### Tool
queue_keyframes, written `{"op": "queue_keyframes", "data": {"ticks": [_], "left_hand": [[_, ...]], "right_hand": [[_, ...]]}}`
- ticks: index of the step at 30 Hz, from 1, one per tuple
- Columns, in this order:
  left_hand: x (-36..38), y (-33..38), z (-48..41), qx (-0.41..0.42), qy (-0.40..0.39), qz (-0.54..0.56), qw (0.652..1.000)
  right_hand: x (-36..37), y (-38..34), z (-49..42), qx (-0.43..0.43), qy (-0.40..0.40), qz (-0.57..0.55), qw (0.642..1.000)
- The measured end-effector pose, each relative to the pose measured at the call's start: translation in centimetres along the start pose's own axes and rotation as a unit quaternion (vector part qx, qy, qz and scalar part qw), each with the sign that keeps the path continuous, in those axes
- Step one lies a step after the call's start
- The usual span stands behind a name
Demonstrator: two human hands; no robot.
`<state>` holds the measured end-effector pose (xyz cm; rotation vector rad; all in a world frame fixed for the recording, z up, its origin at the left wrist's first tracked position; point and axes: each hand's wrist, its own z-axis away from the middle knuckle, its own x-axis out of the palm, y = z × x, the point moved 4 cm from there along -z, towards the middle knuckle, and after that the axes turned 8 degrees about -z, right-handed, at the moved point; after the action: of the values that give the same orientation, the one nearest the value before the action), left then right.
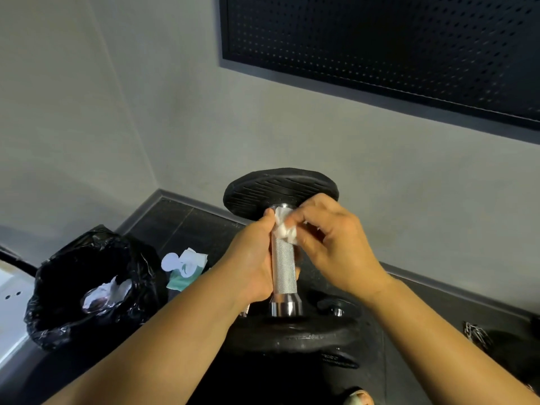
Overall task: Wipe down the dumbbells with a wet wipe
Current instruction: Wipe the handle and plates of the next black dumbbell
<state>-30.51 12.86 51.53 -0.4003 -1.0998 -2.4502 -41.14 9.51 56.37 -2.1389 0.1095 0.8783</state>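
Standing on end on the dark floor near the corner of a grey wall, a black-plated dumbbell (283, 270) with a knurled chrome handle rises between the person's two forearms, its lower plate (292, 334) flat on the floor and its ribbed upper plate (277, 185) facing the camera. The left hand (251, 267) is curled round the handle from the left side, thumb pointing up toward the top collar. The right hand (333, 247) pinches a crumpled white wet wipe (283, 229) in its fingertips and presses it against the upper part of the handle, just under the top plate and touching the left thumb. To the left sits a bin lined with a shiny black plastic bag (58, 325), with crumpled white wipes lying inside. Between the bin and the dumbbell lies a green and white wipe packet (187, 267). A dark perforated panel (380, 39) hangs on the wall above.
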Motion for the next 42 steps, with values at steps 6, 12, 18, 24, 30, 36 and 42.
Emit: {"op": "queue_keyframes", "data": {"ticks": [6, 12, 18, 24, 30, 36, 42], "left_hand": [[-0.1, 0.5, -0.1, -0.007, 0.021, 0.02, 1.0], [0.3, 0.0, -0.1, 0.009, 0.004, -0.022, 1.0], [0.0, 1.3, -0.2, 0.094, 0.007, -0.069, 0.993], [0.1, 2.6, 0.8, 0.268, 0.071, -0.194, 0.941], [0.7, 3.3, 1.9, 0.391, 0.114, -0.184, 0.895], [1.1, 3.5, 3.3, 0.438, 0.105, -0.156, 0.879], [1.3, 3.3, 3.4, 0.44, 0.077, -0.156, 0.881]], "right_hand": [[1.3, -0.5, 3.5, 0.077, -0.207, -0.184, 0.958], [0.2, 1.0, 0.3, 0.055, -0.014, -0.045, 0.997], [-1.0, 1.6, 0.0, 0.161, 0.049, -0.12, 0.978], [-3.0, 0.0, 1.7, 0.251, -0.022, -0.254, 0.934], [0.4, -3.8, 4.9, 0.133, -0.25, -0.047, 0.958], [0.3, 0.3, 3.2, 0.147, -0.204, 0.029, 0.968], [2.1, 5.3, 1.0, 0.231, -0.204, 0.001, 0.951]]}}
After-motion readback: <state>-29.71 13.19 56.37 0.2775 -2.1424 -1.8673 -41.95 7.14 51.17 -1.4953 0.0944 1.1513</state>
